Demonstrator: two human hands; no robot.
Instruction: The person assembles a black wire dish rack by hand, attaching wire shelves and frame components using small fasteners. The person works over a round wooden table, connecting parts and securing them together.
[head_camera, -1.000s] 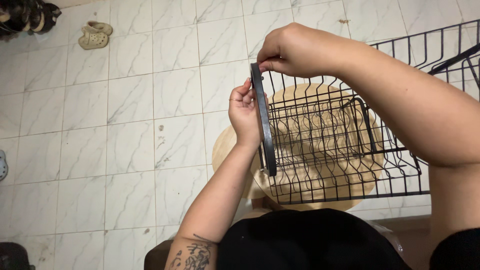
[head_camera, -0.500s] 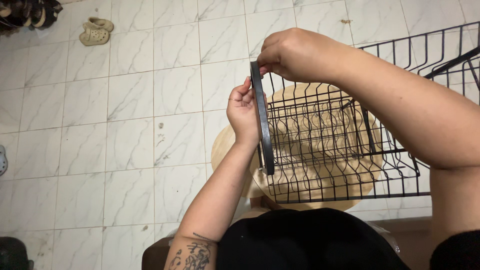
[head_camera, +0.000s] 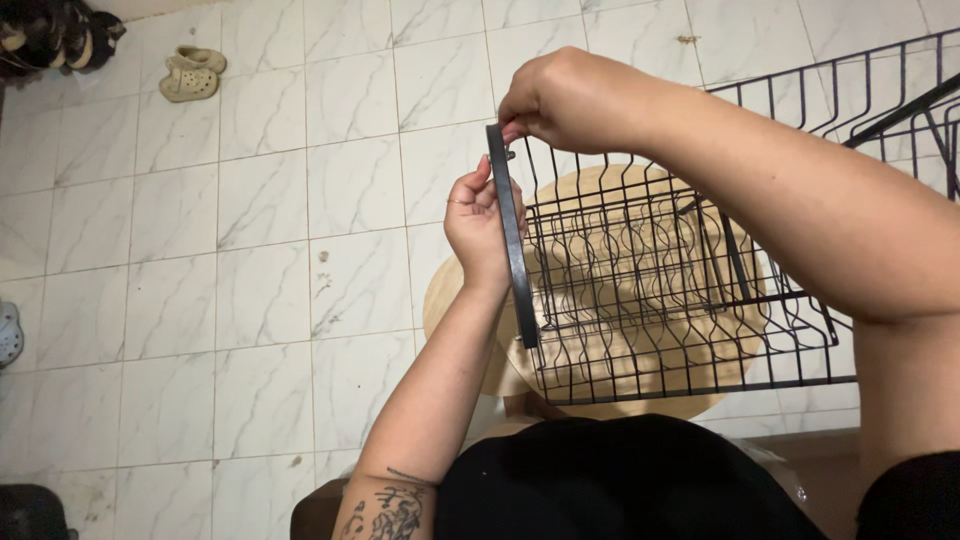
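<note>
A black wire dish rack is held up over a round wooden stool top. A flat black metal bar stands upright against the rack's left end. My left hand grips this bar from the left side, fingers wrapped on it. My right hand is above, its fingertips pinched at the bar's top end where a small fastener shows.
White marble-pattern floor tiles spread to the left. A pair of beige clogs lies at the far left, with dark shoes in the corner. My black-clothed lap fills the bottom edge.
The rack and bar have shifted slightly left and up. My right hand's fingertips stay pinched at the bar's top, and my left hand keeps its hold.
</note>
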